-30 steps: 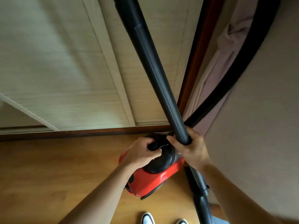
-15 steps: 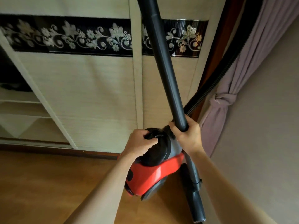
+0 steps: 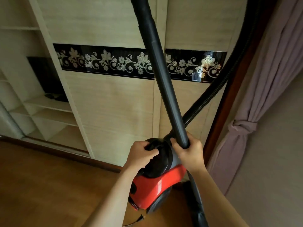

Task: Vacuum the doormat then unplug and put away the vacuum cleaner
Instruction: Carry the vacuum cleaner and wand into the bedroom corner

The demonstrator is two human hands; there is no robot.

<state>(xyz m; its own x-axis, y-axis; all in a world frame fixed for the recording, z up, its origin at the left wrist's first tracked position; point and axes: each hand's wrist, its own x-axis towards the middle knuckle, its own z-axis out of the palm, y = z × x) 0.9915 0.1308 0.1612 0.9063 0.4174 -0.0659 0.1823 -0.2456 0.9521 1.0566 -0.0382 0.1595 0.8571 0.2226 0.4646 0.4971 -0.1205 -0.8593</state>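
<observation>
Gripping red canister vacuum (image 3: 155,189) by top handle (image 3: 155,145) with left hand (image 3: 139,156), clasping wand (image 3: 164,79) in right hand (image 3: 190,153). Apparently unplugged, plug (image 3: 141,218) dangling; only stowing left, probably

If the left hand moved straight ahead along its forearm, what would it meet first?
Probably the black wand in the right hand, just past the vacuum handle the left hand grips; depth unclear.

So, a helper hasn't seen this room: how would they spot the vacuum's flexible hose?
Find the wardrobe door with the black floral band; at its right end, a black line rises from above the right hand toward the top right. That is the hose: ribbed and curving, unlike the smooth, straight wand crossing it.
</observation>
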